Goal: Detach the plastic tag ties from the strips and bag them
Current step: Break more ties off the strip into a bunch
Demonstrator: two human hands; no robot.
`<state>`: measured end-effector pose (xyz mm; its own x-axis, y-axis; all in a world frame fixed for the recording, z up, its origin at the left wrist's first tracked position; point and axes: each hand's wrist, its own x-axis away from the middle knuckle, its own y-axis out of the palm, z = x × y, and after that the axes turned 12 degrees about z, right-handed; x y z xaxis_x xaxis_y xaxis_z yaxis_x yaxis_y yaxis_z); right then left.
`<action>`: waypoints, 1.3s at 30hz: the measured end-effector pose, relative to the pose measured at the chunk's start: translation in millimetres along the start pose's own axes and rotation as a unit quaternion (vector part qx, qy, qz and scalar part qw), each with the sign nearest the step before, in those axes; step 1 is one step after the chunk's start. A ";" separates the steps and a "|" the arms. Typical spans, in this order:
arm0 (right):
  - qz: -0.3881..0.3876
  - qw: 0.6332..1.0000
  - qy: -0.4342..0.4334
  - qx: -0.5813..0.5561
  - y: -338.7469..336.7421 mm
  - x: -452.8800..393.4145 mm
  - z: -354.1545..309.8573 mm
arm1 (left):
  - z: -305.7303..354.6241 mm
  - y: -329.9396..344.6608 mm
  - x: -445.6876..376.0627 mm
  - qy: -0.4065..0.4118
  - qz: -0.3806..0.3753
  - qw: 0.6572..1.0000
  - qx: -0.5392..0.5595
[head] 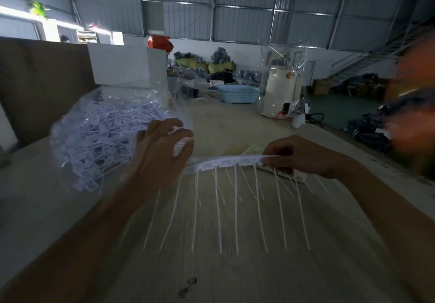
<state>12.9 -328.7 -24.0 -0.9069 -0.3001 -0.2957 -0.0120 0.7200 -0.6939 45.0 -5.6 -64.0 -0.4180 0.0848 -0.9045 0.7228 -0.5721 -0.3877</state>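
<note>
At nine o'clock a clear bag point(98, 137) bulges with detached ties. Over the tabletop point(235, 267) both hands, left point(162, 152) and right point(296, 156), grip one strip point(226, 162), many ties point(235, 208) still hanging.

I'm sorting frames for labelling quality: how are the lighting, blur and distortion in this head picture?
Head view: dim and underexposed over the table, with a blown-out bright window strip at upper left; wide-angle bending curves the table edges and wall; the orange shape at the right edge is badly motion-blurred; the strip of tag ties between the left hand and right hand is soft, and the clear bag shows slight glare.
</note>
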 end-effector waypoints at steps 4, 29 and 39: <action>0.009 0.999 -0.026 -0.037 31.5 -5.5 -11.3 | 56.0 6.2 13.8 0.056 -0.121 0.988 0.080; 0.146 0.987 -0.064 0.002 63.8 21.6 -13.5 | 65.0 14.7 33.6 0.069 -0.150 0.985 0.057; 0.156 0.979 -0.117 0.059 62.8 23.2 -14.1 | 62.2 24.4 35.7 0.005 -0.151 0.971 0.184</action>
<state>-14.8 -281.6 -65.1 -0.7377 -0.2214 -0.6378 0.3112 0.7269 -0.6122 13.4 -67.3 -94.7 -0.5743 0.3002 -0.7616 0.3223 -0.7722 -0.5475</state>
